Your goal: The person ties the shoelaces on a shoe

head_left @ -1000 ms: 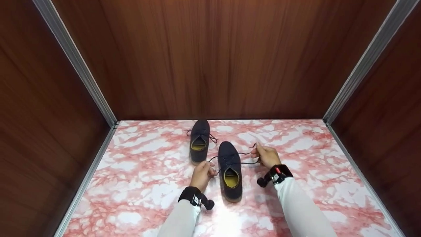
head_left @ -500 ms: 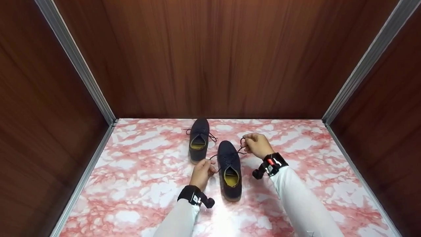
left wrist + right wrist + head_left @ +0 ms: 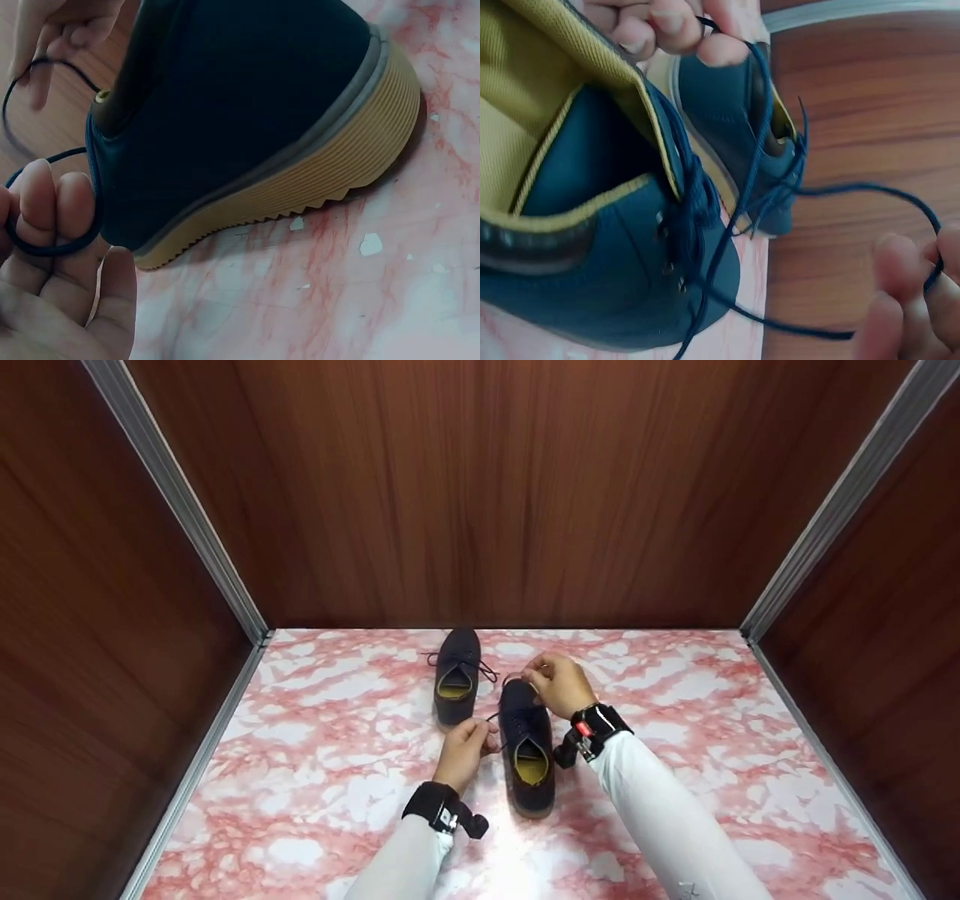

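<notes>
A dark navy lace-up shoe (image 3: 525,724) with a yellow lining stands on the marbled surface, its toe pointing away from me. On its left side my left hand (image 3: 461,751) pinches a dark blue shoelace (image 3: 57,250), which loops over the fingers in the left wrist view. My right hand (image 3: 561,686) is above the toe end and pinches another stretch of lace (image 3: 874,187) between thumb and finger. In the right wrist view this lace bows out from the shoe to the fingers, crossing the left hand's lace over the eyelets.
A matching shoe (image 3: 457,664), its laces spread to both sides, stands farther back on the left, close to the brown wood-look back wall (image 3: 480,510). Similar side walls with grey metal edging enclose the red-and-white marbled surface (image 3: 315,810).
My right hand has moved left and away from me, from the shoe's right side to above its toe, carrying its lace along. The left hand has stayed nearly still, holding its lace.
</notes>
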A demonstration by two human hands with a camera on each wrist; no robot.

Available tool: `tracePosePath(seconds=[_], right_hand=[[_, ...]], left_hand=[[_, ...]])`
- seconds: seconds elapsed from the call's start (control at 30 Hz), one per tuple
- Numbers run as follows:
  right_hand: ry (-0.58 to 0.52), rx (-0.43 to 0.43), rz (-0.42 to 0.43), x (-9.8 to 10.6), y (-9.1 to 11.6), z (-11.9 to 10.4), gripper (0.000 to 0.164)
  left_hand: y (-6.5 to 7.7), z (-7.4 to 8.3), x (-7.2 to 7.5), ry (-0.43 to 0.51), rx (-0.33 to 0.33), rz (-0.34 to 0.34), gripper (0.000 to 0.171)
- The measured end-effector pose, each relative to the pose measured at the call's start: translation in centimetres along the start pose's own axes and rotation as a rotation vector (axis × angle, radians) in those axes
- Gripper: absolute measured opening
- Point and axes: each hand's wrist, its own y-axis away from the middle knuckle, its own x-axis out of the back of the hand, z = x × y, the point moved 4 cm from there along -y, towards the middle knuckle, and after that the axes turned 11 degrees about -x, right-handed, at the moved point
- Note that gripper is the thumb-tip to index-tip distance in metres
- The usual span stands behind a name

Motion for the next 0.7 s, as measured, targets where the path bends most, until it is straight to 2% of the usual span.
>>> tracePosePath(seconds=[0.13, 0.27, 0.37, 0.57, 0.7], right_hand=[[0.013, 0.04, -0.051, -0.5, 0.4, 0.1, 0.016], [0.053, 0.076, -0.006, 0.0, 0.9, 1.1, 0.009], [0.107, 0.119, -0.006, 0.3, 1.4, 2.0, 0.004], [0.184, 0.187, -0.125, -0.4, 2.8, 3.3, 0.005], [0.227, 0.216, -0.21, -1.3, 3.6, 3.7, 0.009]], left_hand=[[0.1, 0.5, -0.1, 0.013, 0.007, 0.005, 0.029], [-0.1, 0.8, 0.1, 0.006, 0.036, 0.022, 0.03], [-0.3, 1.0, 0.3, -0.043, 0.043, 0.034, 0.03], [-0.9, 1.8, 0.4, -0.234, -0.024, 0.024, 0.027], [-1.1, 2.1, 0.3, -0.237, -0.013, 0.019, 0.026]])
